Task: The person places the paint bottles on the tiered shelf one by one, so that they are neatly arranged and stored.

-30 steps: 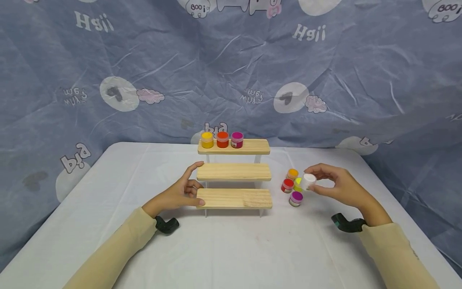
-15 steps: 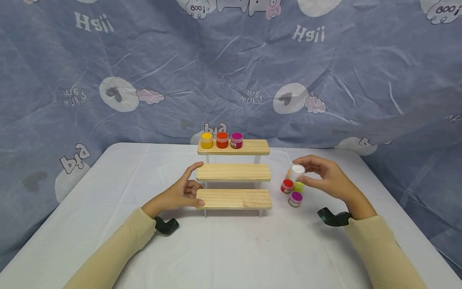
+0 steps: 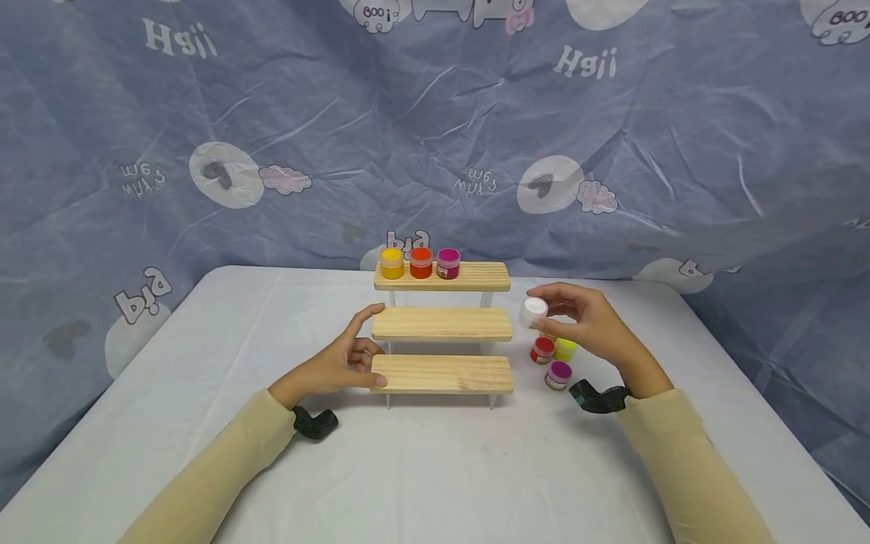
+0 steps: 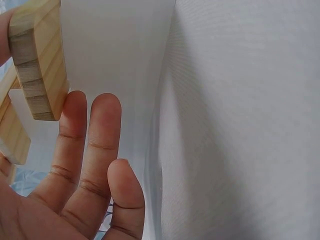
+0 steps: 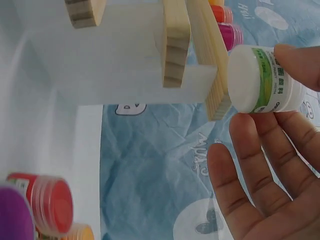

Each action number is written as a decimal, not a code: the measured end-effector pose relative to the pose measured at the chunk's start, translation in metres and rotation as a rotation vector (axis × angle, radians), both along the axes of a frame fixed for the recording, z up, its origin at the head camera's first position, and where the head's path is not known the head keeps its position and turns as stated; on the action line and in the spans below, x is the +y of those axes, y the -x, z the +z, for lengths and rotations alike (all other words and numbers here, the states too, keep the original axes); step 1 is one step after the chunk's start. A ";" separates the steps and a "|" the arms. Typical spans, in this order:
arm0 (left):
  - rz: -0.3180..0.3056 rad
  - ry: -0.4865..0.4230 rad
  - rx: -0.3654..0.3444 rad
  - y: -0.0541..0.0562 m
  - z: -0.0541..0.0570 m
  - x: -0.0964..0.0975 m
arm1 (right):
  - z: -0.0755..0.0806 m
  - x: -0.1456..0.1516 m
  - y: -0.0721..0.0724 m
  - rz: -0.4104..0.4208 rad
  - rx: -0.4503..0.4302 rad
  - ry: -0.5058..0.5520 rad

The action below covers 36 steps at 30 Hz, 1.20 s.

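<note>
A three-tier wooden display stand (image 3: 442,323) stands mid-table. My left hand (image 3: 333,366) holds its left end, thumb on the lowest board and index finger at the middle board. Two fingertips lie under a board (image 4: 47,70) in the left wrist view. My right hand (image 3: 584,321) pinches a white paint jar (image 3: 534,308), held in the air just right of the stand; the right wrist view shows the jar's green label (image 5: 264,80). On the top board sit a yellow jar (image 3: 391,264), an orange-red jar (image 3: 421,264) and a magenta jar (image 3: 448,264).
Below my right hand, a red jar (image 3: 541,350), a lime-yellow jar (image 3: 565,349) and a purple jar (image 3: 558,375) stand on the white tablecloth (image 3: 435,468). An orange jar (image 5: 80,234) is mostly hidden. A printed blue cloth (image 3: 381,136) hangs behind.
My right hand has carried the white jar leftward and slightly away from me, past the loose jars toward the stand. My left hand has stayed on the stand.
</note>
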<state>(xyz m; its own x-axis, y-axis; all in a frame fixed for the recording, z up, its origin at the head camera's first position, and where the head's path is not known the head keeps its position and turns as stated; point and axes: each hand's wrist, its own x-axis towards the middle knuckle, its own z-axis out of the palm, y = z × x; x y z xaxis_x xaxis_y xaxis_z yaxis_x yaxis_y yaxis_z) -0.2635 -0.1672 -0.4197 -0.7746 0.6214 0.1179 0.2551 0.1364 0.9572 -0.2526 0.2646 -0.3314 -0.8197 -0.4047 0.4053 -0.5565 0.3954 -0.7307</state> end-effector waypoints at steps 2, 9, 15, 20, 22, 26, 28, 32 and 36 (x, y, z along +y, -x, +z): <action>0.001 0.001 -0.001 0.000 0.000 0.000 | 0.000 -0.005 0.002 -0.011 -0.011 0.008; -0.009 -0.009 0.002 0.002 -0.001 -0.001 | 0.007 -0.024 0.011 -0.058 -0.035 0.089; -0.008 -0.007 0.006 0.002 -0.001 -0.001 | 0.010 -0.038 0.023 -0.061 0.033 0.137; -0.010 -0.005 0.002 0.002 -0.001 -0.001 | 0.011 -0.047 0.033 -0.086 0.068 0.116; -0.013 -0.007 0.001 0.002 -0.002 -0.001 | 0.012 -0.051 0.037 -0.094 0.079 0.107; -0.021 -0.011 0.009 0.003 -0.002 -0.001 | 0.016 -0.059 0.044 -0.108 0.090 0.078; -0.024 -0.015 0.013 0.003 -0.002 -0.001 | 0.019 -0.063 0.046 -0.109 0.089 0.060; -0.030 -0.021 0.011 0.004 -0.002 -0.001 | 0.021 -0.069 0.051 -0.111 0.068 0.044; -0.031 -0.027 0.007 0.004 -0.003 -0.002 | 0.020 -0.073 0.057 -0.107 0.051 0.037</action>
